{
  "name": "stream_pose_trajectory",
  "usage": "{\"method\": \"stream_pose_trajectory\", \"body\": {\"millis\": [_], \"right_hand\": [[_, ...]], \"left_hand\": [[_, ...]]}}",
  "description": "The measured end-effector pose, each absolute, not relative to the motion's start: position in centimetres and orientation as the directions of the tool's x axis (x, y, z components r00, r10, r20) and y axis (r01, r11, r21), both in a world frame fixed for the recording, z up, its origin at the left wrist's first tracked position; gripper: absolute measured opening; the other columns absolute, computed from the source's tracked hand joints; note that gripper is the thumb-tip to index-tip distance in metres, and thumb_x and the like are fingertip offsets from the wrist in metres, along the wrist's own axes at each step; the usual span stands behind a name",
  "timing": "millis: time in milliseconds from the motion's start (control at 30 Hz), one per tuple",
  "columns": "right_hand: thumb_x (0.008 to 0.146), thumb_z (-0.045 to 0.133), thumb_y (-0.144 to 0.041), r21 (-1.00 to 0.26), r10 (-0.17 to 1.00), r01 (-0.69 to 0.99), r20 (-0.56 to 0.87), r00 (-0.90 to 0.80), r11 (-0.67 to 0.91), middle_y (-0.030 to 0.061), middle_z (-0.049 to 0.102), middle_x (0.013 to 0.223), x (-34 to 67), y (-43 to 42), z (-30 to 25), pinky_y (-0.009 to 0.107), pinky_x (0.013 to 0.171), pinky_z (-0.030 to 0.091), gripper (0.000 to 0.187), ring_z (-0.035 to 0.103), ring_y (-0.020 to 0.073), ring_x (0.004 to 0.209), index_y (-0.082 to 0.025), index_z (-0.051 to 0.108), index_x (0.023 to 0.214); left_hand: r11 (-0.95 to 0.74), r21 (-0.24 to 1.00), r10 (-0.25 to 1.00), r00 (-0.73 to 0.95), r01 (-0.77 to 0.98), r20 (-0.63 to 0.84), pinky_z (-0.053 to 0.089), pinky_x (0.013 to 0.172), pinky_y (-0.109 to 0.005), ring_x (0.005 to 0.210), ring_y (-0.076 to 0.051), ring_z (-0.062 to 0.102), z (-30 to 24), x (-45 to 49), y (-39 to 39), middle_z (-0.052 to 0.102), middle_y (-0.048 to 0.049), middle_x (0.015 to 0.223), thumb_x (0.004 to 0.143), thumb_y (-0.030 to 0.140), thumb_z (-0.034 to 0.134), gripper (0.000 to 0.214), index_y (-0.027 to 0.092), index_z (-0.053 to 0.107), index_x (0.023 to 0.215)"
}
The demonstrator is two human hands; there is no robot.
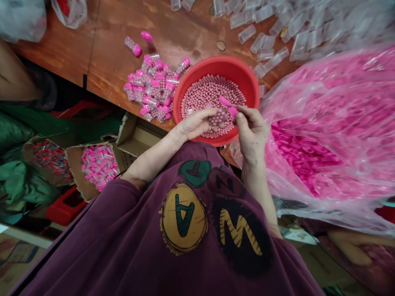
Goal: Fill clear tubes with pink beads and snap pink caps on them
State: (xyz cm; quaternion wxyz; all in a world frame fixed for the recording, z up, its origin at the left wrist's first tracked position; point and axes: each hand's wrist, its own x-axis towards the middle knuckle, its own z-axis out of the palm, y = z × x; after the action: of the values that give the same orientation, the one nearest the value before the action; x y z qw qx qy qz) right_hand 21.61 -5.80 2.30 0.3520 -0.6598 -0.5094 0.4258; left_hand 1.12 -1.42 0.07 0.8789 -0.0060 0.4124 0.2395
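While the left hand [196, 124] cups a small heap of pink beads [218, 118] over a red basin [247, 82], the right hand [251, 133] pinches a pink plastic piece [233, 111] narrowly, its shape half hidden by fingertips. Clear tubes [247, 33] lie beyond on a wooden table [92, 53].

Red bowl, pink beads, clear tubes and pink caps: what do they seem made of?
The red bowl looks like moulded plastic, judging by its smooth glossy rim. The pink beads look matte, perhaps coated, but the look leaves it open. The clear tubes look like thin transparent plastic, with bright glints. The pink caps look like opaque shiny plastic.
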Motion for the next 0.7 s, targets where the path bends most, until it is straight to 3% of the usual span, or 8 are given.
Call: {"method": "stream_pose_trajectory", "body": {"millis": [167, 367, 500, 700], "right_hand": [[0.111, 0.079, -0.061, -0.877, 0.970, 0.416, -0.199, 0.140, -0.240, 0.0053, 0.087, 0.115, 20.6, -5.5, 1.6, 0.050, 0.103, 0.071, 0.032, 0.082, 0.0258, 0.105, -0.031, 0.087, 0.122], [0.114, 0.073, -0.054, -0.856, 0.981, 0.479, -0.163, 0.108, -0.195, 0.0068, 0.087, 0.110, 19.9, -5.7, 2.7, 0.050, 0.098, 0.070, 0.030, 0.083, 0.0276, 0.103, -0.028, 0.088, 0.117], [0.117, 0.069, -0.057, -0.817, 0.972, 0.531, -0.153, 0.176, -0.225, 0.0064, 0.085, 0.109, 19.5, -6.3, 2.5, 0.051, 0.100, 0.071, 0.032, 0.083, 0.0285, 0.104, -0.030, 0.087, 0.115], [0.118, 0.065, -0.064, -0.837, 0.950, 0.476, -0.153, 0.271, -0.270, 0.0049, 0.083, 0.101, 19.0, -6.8, 1.8, 0.049, 0.093, 0.071, 0.039, 0.081, 0.0265, 0.095, -0.029, 0.082, 0.111]], "left_hand": [[0.871, 0.216, 0.447, 0.528, -0.442, -0.722, 0.060, 0.080, -0.025, 0.083, -0.012, 0.078, 0.5, 1.5, -2.1, 0.084, -0.0045, 0.099, 0.111, 0.018, 0.079, 0.005, 0.016, 0.083, 0.109], [0.839, 0.248, 0.469, 0.414, -0.485, -0.780, 0.054, 0.074, -0.018, 0.075, -0.006, 0.069, 1.5, 2.6, -2.8, 0.073, 0.0023, 0.089, 0.113, 0.019, 0.081, 0.005, 0.018, 0.080, 0.109], [0.806, 0.250, 0.483, 0.351, -0.536, -0.803, 0.055, 0.076, -0.017, 0.072, -0.004, 0.064, 2.9, 3.7, -2.9, 0.069, 0.0042, 0.088, 0.115, 0.016, 0.077, 0.006, 0.020, 0.081, 0.117], [0.792, 0.204, 0.463, 0.347, -0.576, -0.816, 0.055, 0.077, -0.018, 0.074, -0.005, 0.066, 3.1, 4.5, -3.3, 0.070, 0.0037, 0.089, 0.116, 0.019, 0.078, 0.013, 0.021, 0.082, 0.128]]}}
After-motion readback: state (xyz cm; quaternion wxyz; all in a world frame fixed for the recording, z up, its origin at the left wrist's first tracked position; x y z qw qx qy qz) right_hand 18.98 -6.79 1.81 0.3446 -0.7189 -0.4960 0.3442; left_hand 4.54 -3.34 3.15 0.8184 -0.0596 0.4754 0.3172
